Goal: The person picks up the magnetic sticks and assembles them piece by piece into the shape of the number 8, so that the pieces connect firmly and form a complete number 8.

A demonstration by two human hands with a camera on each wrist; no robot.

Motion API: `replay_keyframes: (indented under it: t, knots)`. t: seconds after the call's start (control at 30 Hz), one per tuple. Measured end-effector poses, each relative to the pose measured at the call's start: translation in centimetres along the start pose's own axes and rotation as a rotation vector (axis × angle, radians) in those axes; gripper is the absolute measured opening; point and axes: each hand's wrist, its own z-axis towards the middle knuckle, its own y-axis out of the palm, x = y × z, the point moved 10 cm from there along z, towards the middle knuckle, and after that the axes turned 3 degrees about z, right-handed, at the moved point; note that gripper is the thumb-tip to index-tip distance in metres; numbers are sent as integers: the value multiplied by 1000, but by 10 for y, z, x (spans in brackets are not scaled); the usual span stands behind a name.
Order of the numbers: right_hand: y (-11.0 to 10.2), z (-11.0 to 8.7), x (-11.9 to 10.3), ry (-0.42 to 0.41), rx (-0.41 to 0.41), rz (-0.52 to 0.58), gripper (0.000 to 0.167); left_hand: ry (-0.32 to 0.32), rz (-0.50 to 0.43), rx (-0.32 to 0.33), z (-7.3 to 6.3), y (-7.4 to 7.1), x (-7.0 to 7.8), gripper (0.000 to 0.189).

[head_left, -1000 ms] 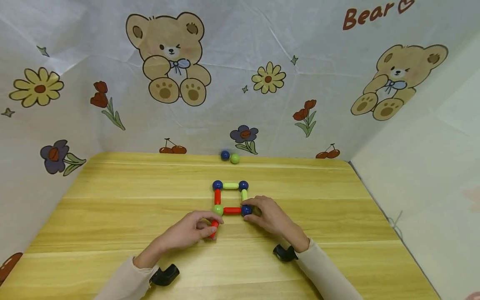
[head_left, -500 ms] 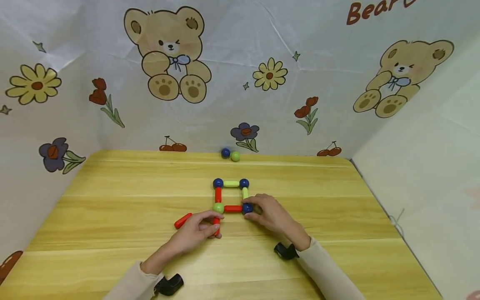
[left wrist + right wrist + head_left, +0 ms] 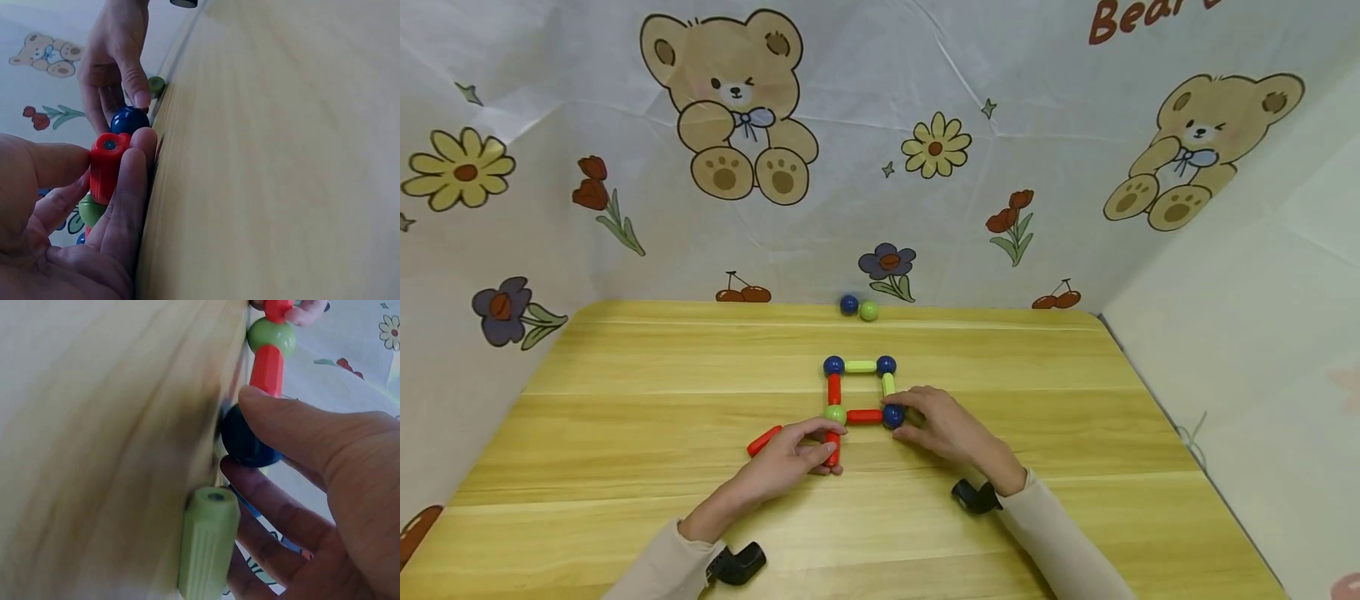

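Note:
A square of magnetic rods and balls lies on the wooden table. Its left and near sides are red rods (image 3: pixel 865 417); its far and right sides are light green rods (image 3: pixel 861 367). Blue balls (image 3: pixel 834 366) mark three corners, a green ball (image 3: pixel 835 413) the near left one. My left hand (image 3: pixel 782 462) pinches another red magnetic rod (image 3: pixel 105 169) between thumb and fingers, its far end against the green ball. My right hand (image 3: pixel 951 429) holds the near right blue ball (image 3: pixel 247 437) between thumb and fingers. Beneath that hand lies a light green rod (image 3: pixel 209 544).
A loose red rod (image 3: pixel 764 441) lies left of my left hand, partly covered by it. At the table's back edge sit a blue ball (image 3: pixel 848 305) and a green ball (image 3: pixel 868 311), before a bear-printed cloth (image 3: pixel 850 225).
The red rod in my left hand has swung from a slant to nearly in line with the square's left side. The loose red rod has come into view. My right hand stays on the blue ball.

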Motion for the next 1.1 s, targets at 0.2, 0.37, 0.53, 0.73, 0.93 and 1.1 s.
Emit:
replay_keyframes:
  t: [0.2, 0.37, 0.53, 0.73, 0.93, 1.1]
  knots:
    - [-12, -2, 4, -14, -18, 54, 49, 7, -12, -21, -3, 0, -1, 32]
    - [-35, -5, 10, -21, 50, 46, 45, 10, -14, -26, -4, 0, -1, 33]
    - [-51, -3, 18, 11, 87, 52, 43, 0, -40, -29, -3, -1, -2, 34]
    - [-64, 19, 29, 43, 85, 51, 41, 2, -71, -39, 0, -3, -2, 34]
    - [-72, 63, 43, 60, 59, -17, 42, -3, -88, -53, 1, -3, -3, 34]
    - [-69, 99, 51, 86, 30, -81, 45, -5, -86, -58, 1, -4, -6, 33]
